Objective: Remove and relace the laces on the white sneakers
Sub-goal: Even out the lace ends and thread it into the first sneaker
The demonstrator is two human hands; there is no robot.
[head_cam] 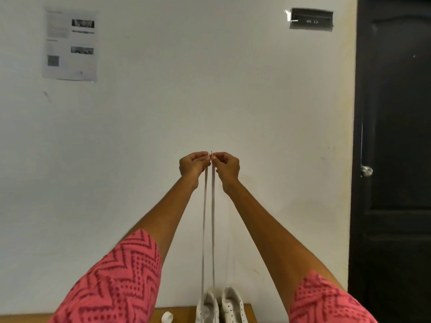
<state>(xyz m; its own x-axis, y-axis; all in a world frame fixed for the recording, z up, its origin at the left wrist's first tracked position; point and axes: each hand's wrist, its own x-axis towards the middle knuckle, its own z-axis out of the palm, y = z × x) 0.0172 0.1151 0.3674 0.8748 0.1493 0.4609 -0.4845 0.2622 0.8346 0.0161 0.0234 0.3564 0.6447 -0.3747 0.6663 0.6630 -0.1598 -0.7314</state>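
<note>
Both arms stretched up and fwd. Left hand (194, 165) and right hand (227, 167) meet almost knuckle to knuckle, each pinching one end of a white lace (212, 229) betw thumb & fingertips; the other fingers are curled in. A lace tip pokes up just above the pinch, betw the two hands.

From the grip the lace drops as two near-parallel strands, close together but apart, straight down to the left sneaker (207, 307) directly below. Looks like both strands enter that shoe near its lowest eyelets, tho the exact holes are too small to tell. Probably held this high to pull the lace taut and match the two ends, so both sides come out equal length before crossing up through the eyelets. Judgement: relacing of this shoe has barely begun.

Right sneaker (234, 307) sits just beside the left one, below and a bit right of the grip, eyelets showing bare, no lace visible in it. Both stand on a wooden table (251, 313) at the frame's bottom edge. A small white curled thing (167, 317), poss. the other lace, cannot tell, lies below-left of the grip, near the left shoe.

Behind the hands: white wall, printed paper sheet (70, 44) far up-left of the grip, dark label (311, 19) up-right, black door (394, 148) far right.
</note>
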